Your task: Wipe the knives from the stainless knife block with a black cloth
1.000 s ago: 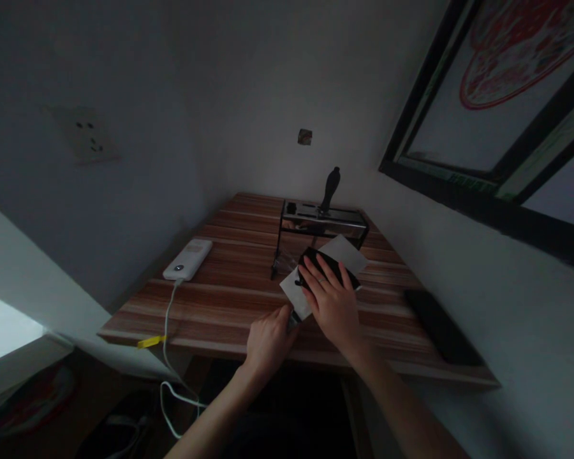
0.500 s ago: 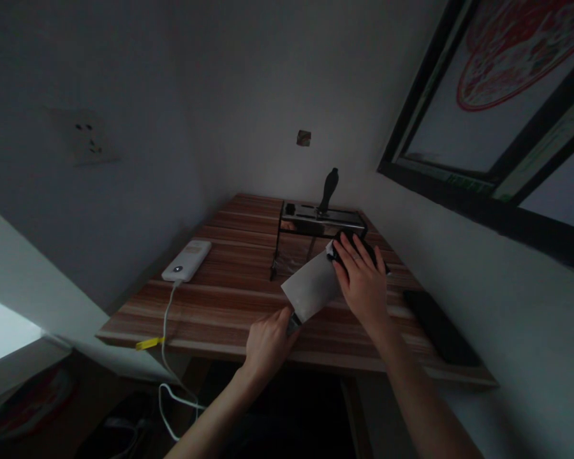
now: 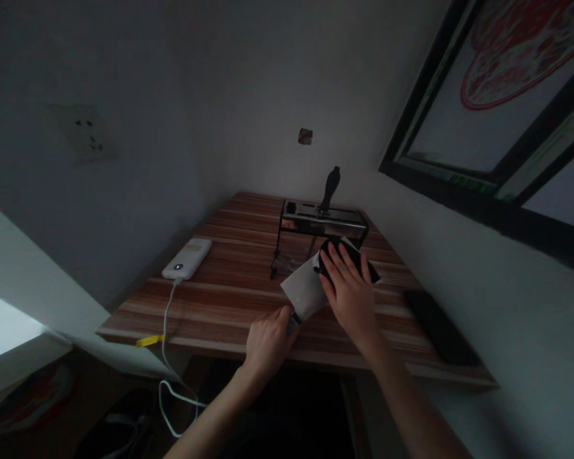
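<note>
My left hand (image 3: 268, 341) is closed round the handle of a broad cleaver at the front edge of the wooden table (image 3: 229, 287). The cleaver's pale flat blade (image 3: 305, 290) points away from me, towards the back right. My right hand (image 3: 349, 296) lies on the far part of the blade and presses a black cloth (image 3: 358, 261) against it, fingers over the cloth. The cloth covers the blade's far end.
Just behind the blade stands a metal knife rack (image 3: 323, 220) with a black handle (image 3: 330, 185) sticking up. A white power bank (image 3: 187, 258) with a cable (image 3: 165, 338) lies at the left. A black phone (image 3: 440, 325) lies at the right, by the wall.
My right hand slid the black cloth from the middle of the blade out to its far end, then back a little. My left hand kept the handle still.
</note>
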The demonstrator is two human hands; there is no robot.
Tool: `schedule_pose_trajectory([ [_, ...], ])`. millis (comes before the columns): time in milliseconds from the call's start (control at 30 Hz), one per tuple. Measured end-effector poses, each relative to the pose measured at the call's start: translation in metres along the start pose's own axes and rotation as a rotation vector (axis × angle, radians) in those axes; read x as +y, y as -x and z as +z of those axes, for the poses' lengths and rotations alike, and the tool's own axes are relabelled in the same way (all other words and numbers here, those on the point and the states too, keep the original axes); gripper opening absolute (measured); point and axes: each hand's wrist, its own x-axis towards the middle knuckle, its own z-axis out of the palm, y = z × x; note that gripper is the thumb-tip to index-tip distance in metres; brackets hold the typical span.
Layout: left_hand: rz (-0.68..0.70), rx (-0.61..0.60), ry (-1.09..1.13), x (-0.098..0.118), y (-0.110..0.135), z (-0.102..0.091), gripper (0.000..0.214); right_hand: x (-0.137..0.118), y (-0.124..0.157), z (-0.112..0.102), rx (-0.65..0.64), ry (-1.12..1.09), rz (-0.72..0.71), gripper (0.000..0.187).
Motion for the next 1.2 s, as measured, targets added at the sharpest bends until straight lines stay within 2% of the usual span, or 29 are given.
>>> schedule_pose_trajectory([
  [200, -0.004, 0.001, 0.026, 0.004, -0.003, -0.001, 0.018, -0.039, 0.015, 0.010, -0.089, -0.108, -0.061, 0.040],
  [300, 0.009, -0.018, 0.038, 0.004, -0.004, -0.002, 0.015, -0.059, 0.023, 0.016, -0.089, -0.180, -0.056, 0.039],
  [467, -0.007, -0.073, 0.026, 0.001, -0.005, 0.000, 0.024, -0.081, 0.027, 0.015, -0.075, -0.335, -0.011, 0.033],
  [667, -0.019, -0.062, 0.042, 0.002, -0.006, 0.000, 0.026, -0.081, 0.022, 0.009, -0.079, -0.388, -0.031, 0.031],
  [967, -0.021, -0.089, 0.023, 0.003, -0.008, 0.001, 0.025, -0.069, 0.025, 0.012, -0.149, -0.369, -0.069, 0.031],
  [1200, -0.043, -0.072, 0.064, 0.007, -0.007, -0.005, 0.023, -0.061, 0.021, 0.012, -0.139, -0.321, -0.100, 0.032],
])
